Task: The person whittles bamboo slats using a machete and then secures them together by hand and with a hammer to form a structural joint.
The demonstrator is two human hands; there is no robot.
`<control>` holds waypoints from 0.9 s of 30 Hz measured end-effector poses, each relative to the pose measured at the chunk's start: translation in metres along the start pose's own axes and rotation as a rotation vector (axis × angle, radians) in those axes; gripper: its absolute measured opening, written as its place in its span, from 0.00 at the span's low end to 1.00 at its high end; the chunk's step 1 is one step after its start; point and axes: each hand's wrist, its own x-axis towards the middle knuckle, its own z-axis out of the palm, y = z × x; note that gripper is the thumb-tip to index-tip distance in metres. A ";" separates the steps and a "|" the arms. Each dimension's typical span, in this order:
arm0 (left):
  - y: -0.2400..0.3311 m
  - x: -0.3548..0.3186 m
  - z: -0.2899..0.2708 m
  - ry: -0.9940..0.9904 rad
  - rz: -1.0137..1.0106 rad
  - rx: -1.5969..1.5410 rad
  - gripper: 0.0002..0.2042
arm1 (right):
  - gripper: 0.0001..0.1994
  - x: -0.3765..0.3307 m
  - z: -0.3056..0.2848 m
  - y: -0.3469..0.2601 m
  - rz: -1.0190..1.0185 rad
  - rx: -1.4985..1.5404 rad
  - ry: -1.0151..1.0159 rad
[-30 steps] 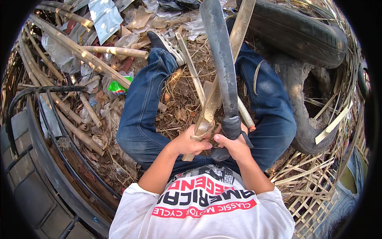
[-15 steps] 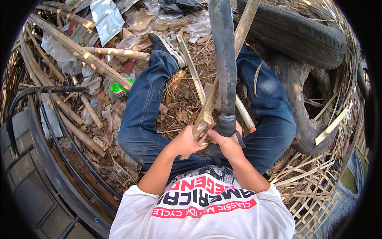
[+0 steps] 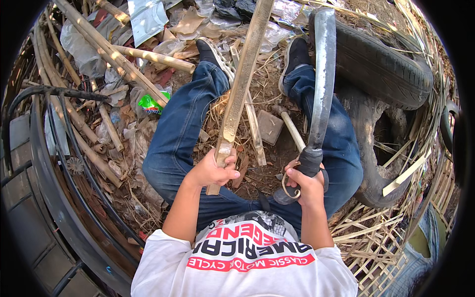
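My left hand (image 3: 216, 171) is closed round the lower end of a long split bamboo slat (image 3: 242, 84), which points away from me between my legs. In my right hand (image 3: 308, 185) is a machete, gripped by its black-wrapped handle (image 3: 310, 161). Its long, slightly curved blade (image 3: 324, 84) points away over my right leg, apart from the slat. A thin curled bamboo shaving (image 3: 285, 183) hangs at the fingers of the right hand. Between the two hands, another bamboo strip (image 3: 255, 128) lies on the ground beside a square block (image 3: 269, 127) and a pale round stick (image 3: 294, 129).
Stacked old tyres (image 3: 381, 64) stand close on the right, with a woven bamboo lattice (image 3: 371, 247) nearer me. Bamboo poles (image 3: 114, 59) and plastic litter (image 3: 81, 47) spread over the left. A black metal frame (image 3: 44, 173) curves along the near left.
My hands have moved apart. The machete has swung right, away from the slat, while the slat has shifted left. A curled shaving now shows by my right hand.
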 end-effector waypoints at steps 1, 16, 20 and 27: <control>0.003 -0.002 -0.006 0.005 0.038 0.002 0.20 | 0.07 0.000 -0.006 -0.005 -0.032 0.025 0.027; 0.023 0.008 0.011 -0.032 0.059 -0.003 0.17 | 0.16 0.017 -0.154 -0.153 -0.764 0.100 0.708; 0.029 0.020 0.018 -0.091 0.056 0.019 0.16 | 0.09 0.035 -0.089 -0.143 -0.707 -0.093 0.526; 0.020 0.012 0.013 -0.138 0.055 -0.088 0.15 | 0.16 0.079 0.082 -0.156 -0.599 -0.363 -0.197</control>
